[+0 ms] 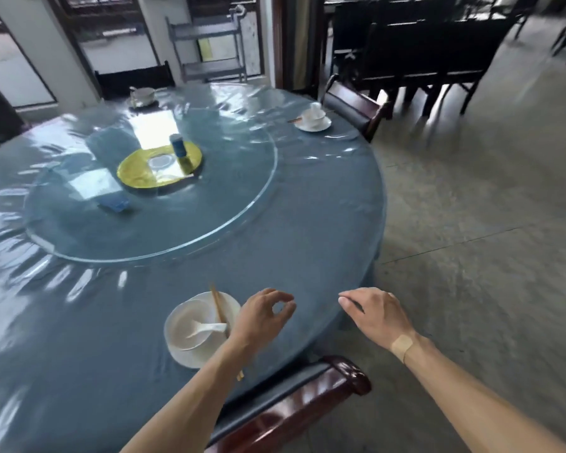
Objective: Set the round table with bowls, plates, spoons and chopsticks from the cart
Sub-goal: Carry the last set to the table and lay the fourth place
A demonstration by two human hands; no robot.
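Just left of the loosely curled, empty left hand (262, 313) sits the bowl (190, 328).

View: a single head-worn wide-angle view is provided; no second view is shared.
Position: the near rim of the round table (307, 230) is stood over, above a chair back (294, 397).
Direction: forward and down, across the table toward the far cart (209, 44).
Nearness: the left hand (262, 317) and right hand (373, 313) are seen close; far settings are small.
Distortion: edges are bowed and blurred.
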